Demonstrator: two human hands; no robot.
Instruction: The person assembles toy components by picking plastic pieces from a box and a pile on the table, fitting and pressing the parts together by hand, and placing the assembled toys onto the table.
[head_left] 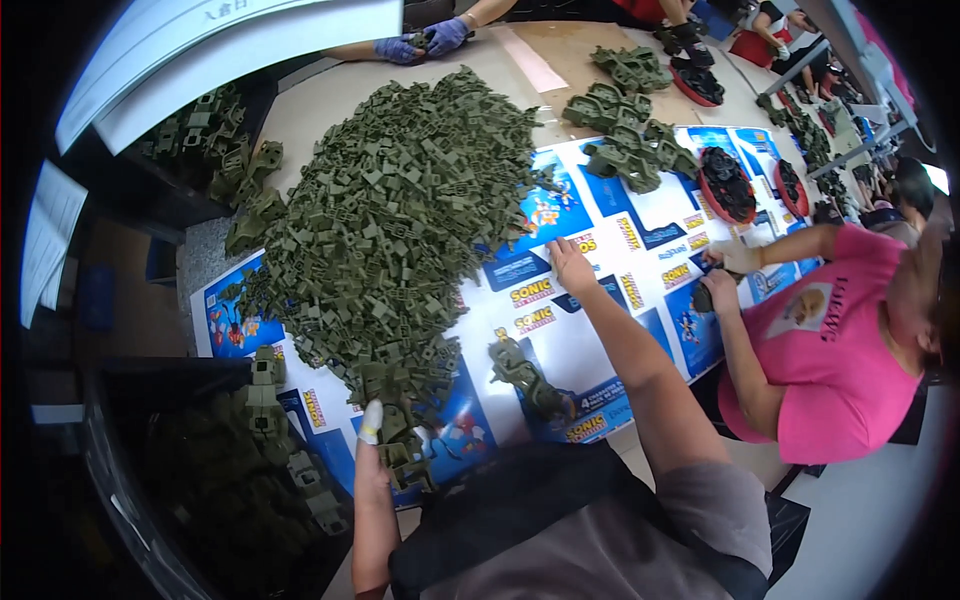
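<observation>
Fingers [372,418] of my left hand [368,455], one taped white, pinch green plastic pieces at the near edge of the big pile [400,220]. My right hand [568,262] lies open on the printed sheet [560,350] covering the counter. A careless tug could slide pieces off.

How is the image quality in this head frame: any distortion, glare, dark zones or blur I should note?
Head view: strong fisheye bending, with the table edge curving and black corners; the bin at lower left sits in deep shadow; even light, no hard glare on the printed sheet; the pile of green parts is fairly sharp, while the right hand and left hand look slightly soft.
</observation>
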